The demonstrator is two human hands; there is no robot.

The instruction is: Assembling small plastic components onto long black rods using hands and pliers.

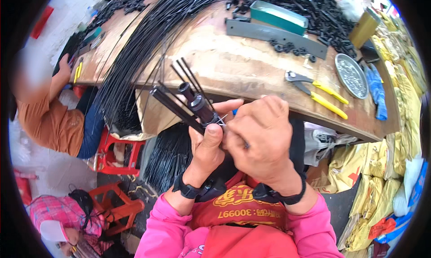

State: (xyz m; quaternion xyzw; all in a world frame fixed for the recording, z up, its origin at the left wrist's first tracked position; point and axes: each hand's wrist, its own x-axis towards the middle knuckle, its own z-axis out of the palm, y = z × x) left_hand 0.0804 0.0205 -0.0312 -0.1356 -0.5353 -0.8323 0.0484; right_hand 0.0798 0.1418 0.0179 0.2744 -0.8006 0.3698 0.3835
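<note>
My left hand (207,143) grips a black cylindrical hub part (197,103) with several thin black ribs (173,106) fanning up and to the left from it. My right hand (259,134) is closed right beside it, its fingertips pinching a thin bit of wire at the base of the hub. Both hands are held in front of the wooden workbench (233,67), above my lap. What lies inside my right palm is hidden.
A big bundle of long black rods (134,51) drapes over the bench's left edge. On the bench lie yellow-handled pliers (321,93), a round metal dish (351,75), a green tray (278,15) and a heap of small black parts (323,15). Two other people sit at left near red stools (117,152). Yellow sacks (381,168) are piled at right.
</note>
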